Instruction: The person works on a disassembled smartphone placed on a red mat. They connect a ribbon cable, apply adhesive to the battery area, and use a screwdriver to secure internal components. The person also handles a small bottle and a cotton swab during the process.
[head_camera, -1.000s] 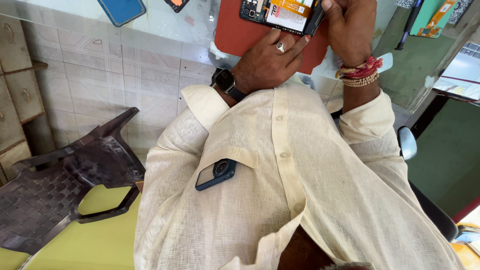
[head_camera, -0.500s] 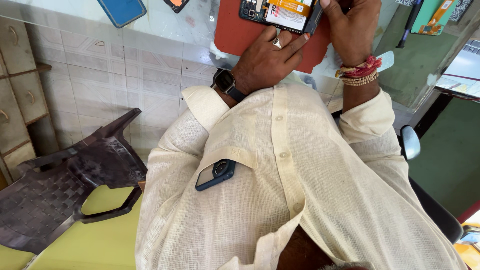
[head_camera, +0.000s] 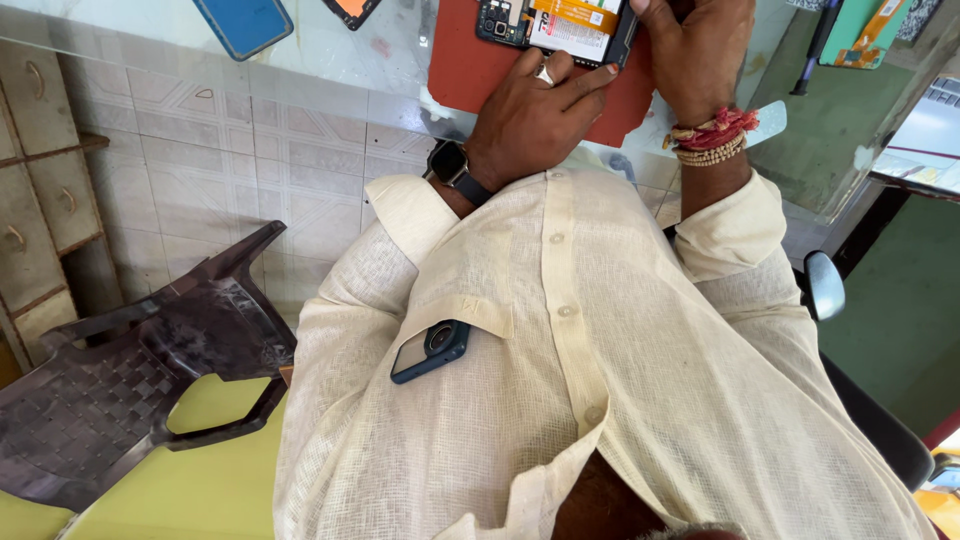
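With its back cover already off, the opened black smartphone lies on the red rectangular work mat at the top edge of the head view, its circuit board, camera module and yellow-and-white labelled battery exposed. Only the lower part of the device is in frame; the rest is cut off, so the state of its upper half cannot be told.

The left hand, wearing a ring and a dark smartwatch at the wrist, rests on the mat just below the phone, with the index finger extended against the lower edge of the housing. It steadies the device and does not close around it. The right hand, with red and beaded thread bands at the wrist, is curled at the right end of the phone; its fingertips are hidden, so it cannot be told whether they clamp the housing or hold a tool.

Judged from these positions, disassembly has reached the open-case stage and internal work is in hand; the battery remains seated and no removed part is visible beside the phone. Reassembly is not begun.

A blue phone case lies well apart on the glass counter top. A second dark phone sits in the breast pocket of the cream shirt.
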